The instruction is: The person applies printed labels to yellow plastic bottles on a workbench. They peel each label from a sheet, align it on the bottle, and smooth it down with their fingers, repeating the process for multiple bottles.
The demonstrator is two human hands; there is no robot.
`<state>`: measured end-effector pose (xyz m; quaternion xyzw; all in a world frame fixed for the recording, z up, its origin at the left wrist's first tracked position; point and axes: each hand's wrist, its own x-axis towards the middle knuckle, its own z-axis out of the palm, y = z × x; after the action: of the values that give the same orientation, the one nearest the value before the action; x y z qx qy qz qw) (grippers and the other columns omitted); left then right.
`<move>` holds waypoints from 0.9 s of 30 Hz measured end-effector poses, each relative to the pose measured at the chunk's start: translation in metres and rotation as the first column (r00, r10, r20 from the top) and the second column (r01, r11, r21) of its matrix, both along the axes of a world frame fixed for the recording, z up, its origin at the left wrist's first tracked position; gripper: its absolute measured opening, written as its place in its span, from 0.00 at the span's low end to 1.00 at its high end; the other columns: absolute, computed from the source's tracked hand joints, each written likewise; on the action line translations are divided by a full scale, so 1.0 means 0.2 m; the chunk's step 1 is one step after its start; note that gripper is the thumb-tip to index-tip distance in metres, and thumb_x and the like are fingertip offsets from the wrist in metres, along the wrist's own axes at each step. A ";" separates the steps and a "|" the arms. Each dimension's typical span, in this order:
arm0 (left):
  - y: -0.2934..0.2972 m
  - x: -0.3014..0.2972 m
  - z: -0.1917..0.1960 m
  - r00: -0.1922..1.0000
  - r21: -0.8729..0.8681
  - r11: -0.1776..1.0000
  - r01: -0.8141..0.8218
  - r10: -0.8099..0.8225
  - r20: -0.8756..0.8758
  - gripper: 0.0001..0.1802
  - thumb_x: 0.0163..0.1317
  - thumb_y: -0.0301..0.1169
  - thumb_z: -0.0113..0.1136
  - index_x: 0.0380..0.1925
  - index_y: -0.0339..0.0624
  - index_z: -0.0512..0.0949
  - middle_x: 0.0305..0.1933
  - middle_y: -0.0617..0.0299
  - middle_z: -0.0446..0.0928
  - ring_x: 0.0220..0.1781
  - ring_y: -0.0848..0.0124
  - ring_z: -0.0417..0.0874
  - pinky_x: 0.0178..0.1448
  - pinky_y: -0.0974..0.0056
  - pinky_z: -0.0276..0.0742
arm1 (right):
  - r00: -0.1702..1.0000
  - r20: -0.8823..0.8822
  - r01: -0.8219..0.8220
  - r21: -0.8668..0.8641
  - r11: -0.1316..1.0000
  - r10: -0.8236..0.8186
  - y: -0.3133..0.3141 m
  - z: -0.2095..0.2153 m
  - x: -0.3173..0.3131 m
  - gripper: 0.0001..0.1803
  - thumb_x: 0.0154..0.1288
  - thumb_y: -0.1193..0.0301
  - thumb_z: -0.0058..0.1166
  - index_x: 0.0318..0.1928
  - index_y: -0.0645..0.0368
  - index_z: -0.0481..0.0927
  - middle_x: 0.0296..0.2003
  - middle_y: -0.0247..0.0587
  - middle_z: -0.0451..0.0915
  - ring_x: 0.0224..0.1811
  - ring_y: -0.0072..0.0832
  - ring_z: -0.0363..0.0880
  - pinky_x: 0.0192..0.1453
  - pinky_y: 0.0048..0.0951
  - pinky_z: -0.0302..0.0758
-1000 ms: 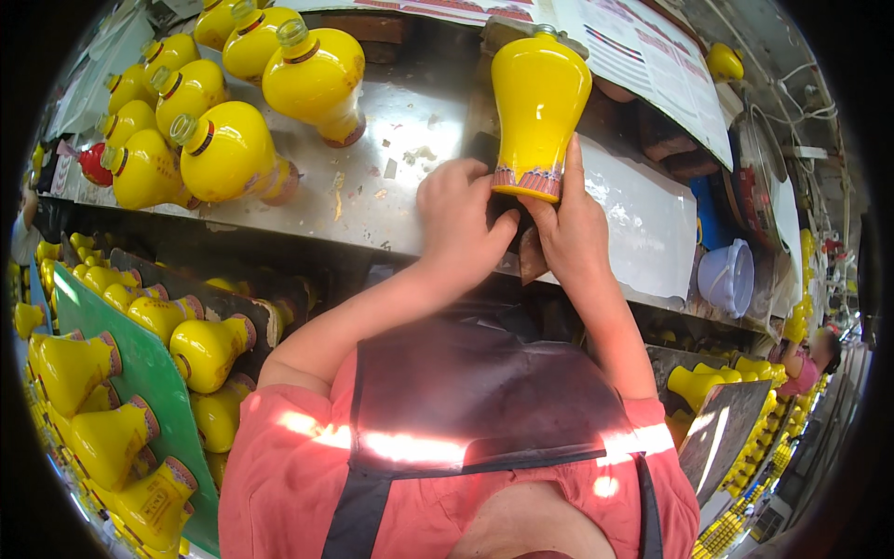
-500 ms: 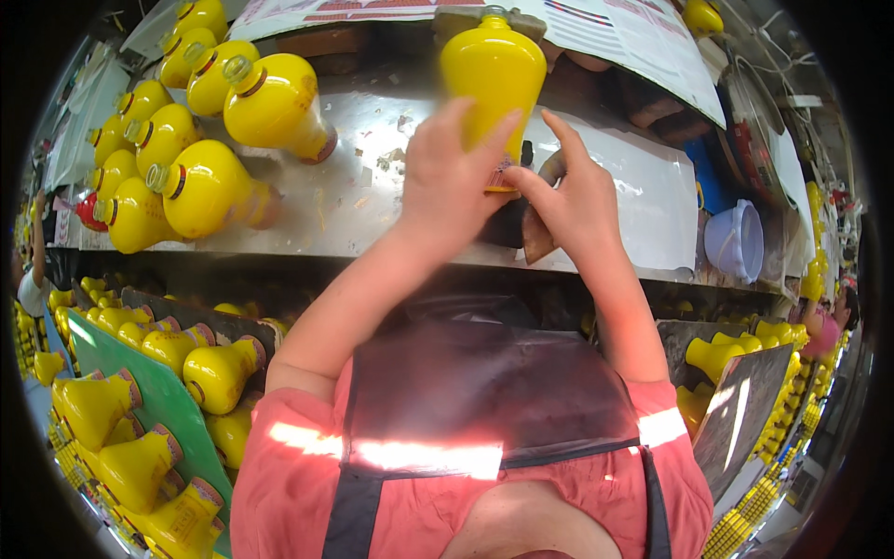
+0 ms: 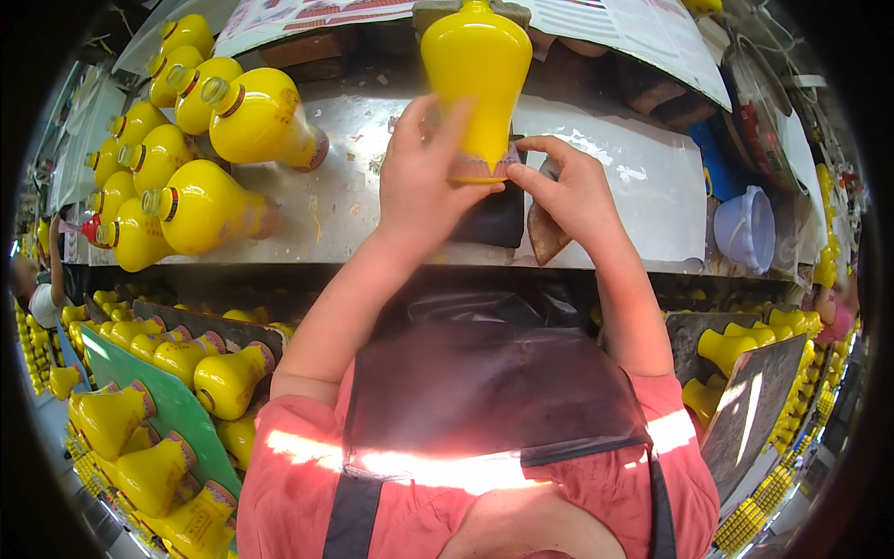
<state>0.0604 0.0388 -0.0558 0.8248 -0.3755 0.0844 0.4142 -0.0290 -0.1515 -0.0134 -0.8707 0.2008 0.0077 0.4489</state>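
Observation:
A glossy yellow bottle (image 3: 477, 70) lies with its neck toward the far side of the bench, its patterned pinkish base band toward me. Its neck end is over a greyish block (image 3: 430, 20). Along the bottle's lower left side is my left hand (image 3: 421, 186), thumb by the base and fingers smeared by motion. My right hand (image 3: 566, 191) pinches at the right edge of the base with thumb and forefinger. Under the base there is a dark pad (image 3: 494, 219). A brown wedge-shaped piece (image 3: 546, 233) sits below my right palm.
Several yellow bottles (image 3: 256, 116) lie at the bench's left. White paper (image 3: 643, 186) covers the right side, beside a pale lavender bucket (image 3: 747, 228). Bottles fill bins behind a green board (image 3: 154, 396) and a dark board (image 3: 750, 401). Printed sheets (image 3: 633, 42) overhang the far edge.
The bottle has shifted slightly up and left in view, its base band now showing more. My left hand has slid left, and my right fingers have closed in at the base.

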 end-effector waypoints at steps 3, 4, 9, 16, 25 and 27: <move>0.04 0.03 -0.03 0.970 -0.023 0.995 0.092 -0.095 -0.225 0.56 0.53 0.37 0.80 0.79 0.37 0.60 0.76 0.47 0.66 0.64 0.52 0.80 0.69 0.55 0.76 | 1.000 0.017 -0.001 0.182 0.983 -0.003 -0.01 -0.02 -0.01 0.21 0.72 0.59 0.63 0.55 0.62 0.84 0.26 0.31 0.79 0.28 0.16 0.76 0.36 0.21 0.72; 0.06 0.04 -0.04 0.966 -0.101 0.990 0.103 -0.123 -0.227 0.54 0.56 0.38 0.78 0.79 0.37 0.60 0.75 0.45 0.67 0.67 0.50 0.78 0.70 0.53 0.74 | 1.000 -0.010 0.022 0.289 0.957 -0.020 -0.01 -0.03 -0.02 0.20 0.74 0.59 0.61 0.55 0.62 0.84 0.26 0.30 0.79 0.28 0.15 0.75 0.35 0.20 0.71; 0.05 0.04 -0.08 0.851 -0.340 0.939 0.054 -0.221 -0.476 0.47 0.64 0.42 0.69 0.78 0.36 0.58 0.74 0.42 0.70 0.73 0.46 0.74 0.74 0.49 0.70 | 0.997 -0.038 0.071 0.492 0.868 -0.059 0.00 -0.03 -0.05 0.17 0.79 0.59 0.56 0.52 0.61 0.82 0.28 0.29 0.80 0.27 0.11 0.73 0.33 0.17 0.68; -0.01 0.00 -0.07 0.866 -0.322 0.947 -0.016 -0.148 -0.478 0.48 0.63 0.39 0.72 0.77 0.36 0.57 0.73 0.42 0.71 0.73 0.50 0.74 0.74 0.49 0.70 | 0.988 0.099 0.091 0.268 0.959 -0.121 0.09 -0.09 0.00 0.23 0.71 0.56 0.63 0.55 0.63 0.83 0.29 0.33 0.83 0.27 0.15 0.77 0.32 0.21 0.73; -0.02 -0.02 -0.01 0.998 -0.097 0.995 0.000 -0.006 -0.059 0.51 0.53 0.33 0.78 0.77 0.51 0.63 0.72 0.48 0.65 0.62 0.57 0.76 0.68 0.53 0.74 | 0.993 0.013 0.109 0.180 0.977 -0.114 0.12 -0.02 0.02 0.34 0.63 0.49 0.66 0.58 0.65 0.83 0.28 0.46 0.86 0.32 0.36 0.87 0.40 0.35 0.82; -0.03 -0.02 0.00 0.995 0.007 1.000 -0.029 0.028 0.094 0.47 0.49 0.35 0.81 0.72 0.56 0.72 0.71 0.49 0.65 0.58 0.54 0.77 0.67 0.52 0.75 | 0.994 0.109 0.007 -0.133 0.991 0.008 0.15 -0.02 0.02 0.39 0.62 0.45 0.63 0.60 0.67 0.82 0.32 0.56 0.87 0.37 0.51 0.88 0.45 0.41 0.83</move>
<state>0.0563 0.0330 -0.0564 0.8270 -0.3831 0.1274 0.3913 -0.0244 -0.1224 -0.0169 -0.8979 0.1756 -0.0533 0.4001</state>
